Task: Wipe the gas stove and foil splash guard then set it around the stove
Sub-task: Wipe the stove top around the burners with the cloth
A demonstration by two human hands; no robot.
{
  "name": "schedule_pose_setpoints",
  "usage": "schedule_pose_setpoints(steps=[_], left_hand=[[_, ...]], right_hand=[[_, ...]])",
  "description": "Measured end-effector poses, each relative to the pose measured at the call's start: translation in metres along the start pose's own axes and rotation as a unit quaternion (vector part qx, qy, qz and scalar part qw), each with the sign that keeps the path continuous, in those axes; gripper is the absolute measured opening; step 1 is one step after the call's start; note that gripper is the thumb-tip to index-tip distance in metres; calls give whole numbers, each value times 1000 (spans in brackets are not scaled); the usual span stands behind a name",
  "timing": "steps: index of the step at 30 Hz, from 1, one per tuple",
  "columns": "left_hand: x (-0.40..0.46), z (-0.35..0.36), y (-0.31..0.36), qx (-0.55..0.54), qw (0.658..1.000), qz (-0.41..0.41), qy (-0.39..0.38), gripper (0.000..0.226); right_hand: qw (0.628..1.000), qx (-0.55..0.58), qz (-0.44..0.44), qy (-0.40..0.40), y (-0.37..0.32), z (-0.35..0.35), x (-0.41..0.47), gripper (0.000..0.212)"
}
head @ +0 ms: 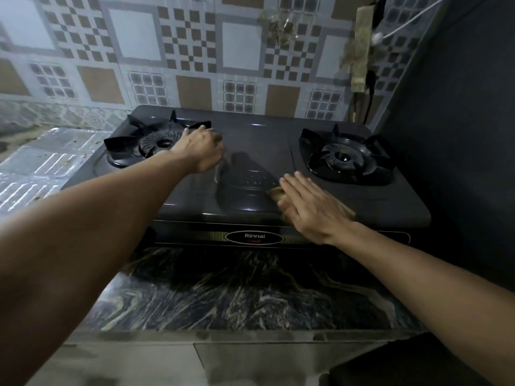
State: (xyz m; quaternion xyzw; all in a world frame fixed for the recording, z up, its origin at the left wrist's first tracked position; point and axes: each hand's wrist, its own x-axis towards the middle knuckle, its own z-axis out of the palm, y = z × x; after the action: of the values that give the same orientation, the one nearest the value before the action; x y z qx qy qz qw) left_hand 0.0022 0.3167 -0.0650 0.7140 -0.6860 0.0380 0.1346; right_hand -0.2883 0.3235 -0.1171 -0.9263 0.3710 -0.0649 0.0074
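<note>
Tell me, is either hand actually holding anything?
Nothing is gripped. The right hand presses flat on a yellowish cloth on the stove. The left hand rests by the left burner; its fingers are blurred.

We see a dim, grainy pic w/ bluish tint. Small glare spots sit on the stove (250,151) top near the back. The left hand (199,150) is motion-blurred. Wide-angle lens bends the wall (133,45) tiles at edges; right side nearly black.
</note>
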Motion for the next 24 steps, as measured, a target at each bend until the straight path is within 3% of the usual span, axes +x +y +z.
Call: schedule_pose_setpoints(steps=[3, 5, 7, 10, 14, 16, 20, 24], left_hand=[[-18, -12, -21, -17, 999, -39, 2, 38], [-37, -23, -42, -36, 996, -78, 33, 44], [-60, -31, -65, -50, 988, -122, 76, 38], [-98, -40, -106, -57, 962, -249, 92, 46], [-131, -50, -127, -128, 897, -417, 66, 45], [-147, -54, -135, -232, 865, -443, 49, 41], [-165, -63, -151, -455, 743, -490, 20, 43], [-181, -64, -170, -544, 685, -483, 21, 62]], right_hand=[[991, 62, -94, -73, 0, -11, 11, 71], [977, -3, -183, -106, 23, -19, 11, 69], [965, -95, -227, -95, 37, -20, 15, 70], [965, -101, -232, -75, -3, -6, 38, 75], [974, -53, -212, -66, -80, 9, 73, 88], [975, -42, -210, -54, -113, 14, 91, 92], [973, -27, -224, -41, -163, 22, 117, 93], [966, -55, -252, -4, -216, 28, 142, 83]])
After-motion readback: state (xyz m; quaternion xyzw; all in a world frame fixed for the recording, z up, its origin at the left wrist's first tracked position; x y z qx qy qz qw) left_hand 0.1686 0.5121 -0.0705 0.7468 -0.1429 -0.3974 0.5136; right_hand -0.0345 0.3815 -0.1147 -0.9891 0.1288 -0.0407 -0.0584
